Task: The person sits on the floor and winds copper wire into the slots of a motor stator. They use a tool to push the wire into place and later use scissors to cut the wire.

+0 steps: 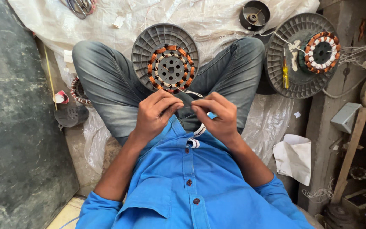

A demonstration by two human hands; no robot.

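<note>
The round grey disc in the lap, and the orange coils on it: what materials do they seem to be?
The grey disc looks like moulded plastic or cast metal, matt, with fine radial ribs; I cannot tell which. The coils look like enamelled copper wire: glossy orange-brown strands wound in bundles. Both hands pinch a thin pale wire.

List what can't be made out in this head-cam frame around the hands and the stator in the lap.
- Head view: what the left hand and right hand pinch; curled fingers cover it, and the white wire from the stator is too thin to follow.
- Wound part at the left knee: mostly hidden by the jeans.
- Metal tool at top: cut by the frame edge.
- Second stator: winding ends too small.
</note>
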